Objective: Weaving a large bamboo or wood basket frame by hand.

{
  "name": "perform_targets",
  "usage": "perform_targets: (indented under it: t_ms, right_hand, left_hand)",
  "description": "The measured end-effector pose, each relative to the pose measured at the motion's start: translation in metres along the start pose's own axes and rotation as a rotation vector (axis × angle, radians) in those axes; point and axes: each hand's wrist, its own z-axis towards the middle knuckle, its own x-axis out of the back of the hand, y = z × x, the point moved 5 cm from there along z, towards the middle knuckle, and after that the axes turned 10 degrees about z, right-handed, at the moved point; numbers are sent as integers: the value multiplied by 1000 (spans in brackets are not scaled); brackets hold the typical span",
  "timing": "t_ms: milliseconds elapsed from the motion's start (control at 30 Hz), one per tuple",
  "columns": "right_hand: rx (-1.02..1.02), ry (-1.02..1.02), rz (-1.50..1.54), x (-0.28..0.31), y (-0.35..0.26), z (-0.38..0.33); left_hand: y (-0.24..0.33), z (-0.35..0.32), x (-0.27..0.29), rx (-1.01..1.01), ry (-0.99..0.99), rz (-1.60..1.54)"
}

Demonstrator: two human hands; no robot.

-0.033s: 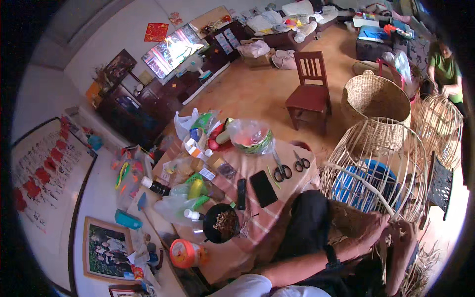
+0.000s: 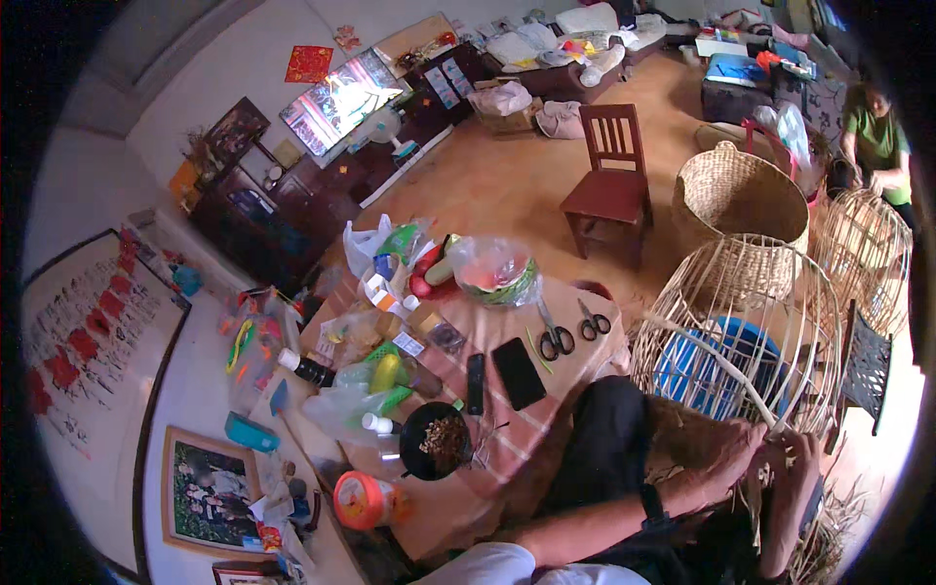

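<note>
Low at the right, a half-woven basket of bare, pale ribs stands open-topped in front of my knees. My left hand, with a dark band on its wrist, is closed at the basket's near edge. Beside it, nearly touching, my right hand is also closed there. A pale, flat wicker strip slants across the ribs down to where both hands pinch. The fingertips are partly hidden. Inside or behind the ribs shows a blue tub. Loose straw-like strips hang below my right hand.
Left of my knees, a cloth-covered table holds two pairs of scissors, a black phone, a bowl of nuts and bagged food. Beyond are a red chair and a finished basket. Another person handles a ribbed basket.
The pale strip and the basket's ribs have shifted slightly. Both my hands stay at the near edge, with the right hand's fingers turned a little.
</note>
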Motion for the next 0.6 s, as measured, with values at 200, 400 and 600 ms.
perform_targets:
  t_ms: [200,400,600]
  right_hand:
    - [-72,-73,-125,-6,50,-11]
    - [-207,54,-211,20,63,-58]
    - [-94,120,-299,29,55,-44]
  left_hand:
    - [10,3,9,-47,-16,75]
    - [5,5,6,-24,-30,62]
    - [19,8,23,58,-117,-141]
